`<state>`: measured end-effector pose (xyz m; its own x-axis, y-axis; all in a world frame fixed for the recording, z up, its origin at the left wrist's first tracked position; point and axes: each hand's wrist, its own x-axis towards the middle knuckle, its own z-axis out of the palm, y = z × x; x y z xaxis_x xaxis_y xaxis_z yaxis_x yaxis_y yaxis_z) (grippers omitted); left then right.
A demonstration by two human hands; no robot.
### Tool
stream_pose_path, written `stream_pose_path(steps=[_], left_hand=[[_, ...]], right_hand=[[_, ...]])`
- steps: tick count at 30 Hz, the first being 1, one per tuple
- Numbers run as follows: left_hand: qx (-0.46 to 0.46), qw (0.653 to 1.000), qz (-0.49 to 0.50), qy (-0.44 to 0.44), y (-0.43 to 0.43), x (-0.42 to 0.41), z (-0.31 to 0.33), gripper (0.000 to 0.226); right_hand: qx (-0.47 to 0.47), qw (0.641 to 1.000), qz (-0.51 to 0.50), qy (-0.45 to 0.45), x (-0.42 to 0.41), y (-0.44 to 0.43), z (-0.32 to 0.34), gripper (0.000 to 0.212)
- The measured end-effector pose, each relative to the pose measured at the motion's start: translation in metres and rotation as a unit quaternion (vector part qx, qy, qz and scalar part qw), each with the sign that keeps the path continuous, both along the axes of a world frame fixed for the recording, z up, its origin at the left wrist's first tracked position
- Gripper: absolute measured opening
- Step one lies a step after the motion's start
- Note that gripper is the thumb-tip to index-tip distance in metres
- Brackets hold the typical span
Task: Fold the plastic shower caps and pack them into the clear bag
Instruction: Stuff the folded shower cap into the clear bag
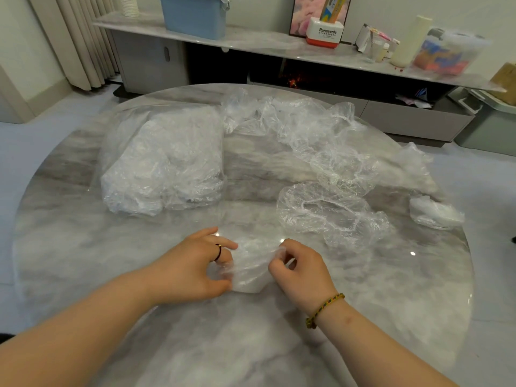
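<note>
your left hand (192, 270) and right hand (300, 270) both have their fingers curled onto the half-folded shower cap (251, 270) lying on the desk (111, 275) between them, each pinching one side of it. the film looks feather-light, limp and slippery, so it will likely spring open unless you press each crease flat. take it by the bunched elastic edge rather than the thin middle, which could tear. the next open cap (329, 213) lies just beyond your right hand, with a heap of loose caps (307, 129) farther out, and the stuffed clear bag (164, 163) sits well beyond your left hand.
</note>
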<state>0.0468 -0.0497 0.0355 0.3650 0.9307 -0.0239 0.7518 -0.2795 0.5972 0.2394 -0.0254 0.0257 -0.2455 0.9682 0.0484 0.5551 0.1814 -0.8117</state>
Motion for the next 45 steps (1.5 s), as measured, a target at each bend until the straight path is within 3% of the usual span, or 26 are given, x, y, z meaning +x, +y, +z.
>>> stream_pose_path(steps=[5, 13, 16, 18, 20, 23, 26, 32, 37, 39, 41, 45], left_hand=[[-0.077, 0.994, 0.051, -0.065, -0.003, 0.006, -0.007, 0.018], [-0.065, 0.986, 0.144, -0.047, -0.003, 0.013, -0.012, 0.064], [-0.028, 0.988, 0.150, -0.023, -0.004, 0.014, -0.014, 0.067], [-0.014, 0.989, 0.145, 0.009, -0.005, 0.016, -0.015, 0.065], [0.011, 0.990, 0.130, 0.055, -0.005, 0.016, -0.018, 0.060], [0.137, 0.978, 0.076, 0.140, -0.002, 0.014, -0.032, 0.033], [0.155, 0.956, 0.048, 0.243, 0.000, 0.013, -0.037, 0.043], [0.142, 0.943, 0.044, 0.297, -0.001, 0.015, -0.031, 0.047], [0.157, 0.960, 0.041, 0.227, -0.009, 0.031, -0.032, 0.042], [0.110, 0.963, 0.024, 0.245, -0.011, 0.032, -0.036, 0.057], [0.087, 0.956, 0.024, 0.280, -0.010, 0.029, -0.041, 0.071], [0.093, 0.945, 0.015, 0.312, -0.006, 0.023, -0.052, 0.073]], right_hand=[[-0.082, 0.996, -0.021, -0.012, 0.005, 0.005, 0.001, 0.033], [-0.091, 0.991, -0.007, -0.100, 0.003, 0.007, 0.000, 0.030], [-0.095, 0.993, -0.035, -0.063, 0.002, 0.005, 0.002, 0.006], [-0.086, 0.994, -0.046, -0.053, 0.004, 0.006, 0.000, 0.029], [-0.019, 0.995, -0.051, -0.088, 0.004, 0.005, 0.000, 0.041], [0.228, 0.962, -0.033, -0.147, -0.002, 0.003, -0.003, 0.037], [0.316, 0.922, 0.040, -0.218, -0.013, -0.006, -0.019, 0.040], [0.232, 0.899, 0.086, -0.361, -0.016, -0.012, -0.034, 0.054], [0.193, 0.897, 0.094, -0.386, -0.016, -0.012, -0.039, 0.053], [0.200, 0.896, 0.092, -0.386, -0.016, -0.011, -0.041, 0.055], [0.196, 0.896, 0.084, -0.389, -0.016, -0.012, -0.040, 0.073], [0.201, 0.894, 0.074, -0.394, -0.017, -0.012, -0.037, 0.080]])
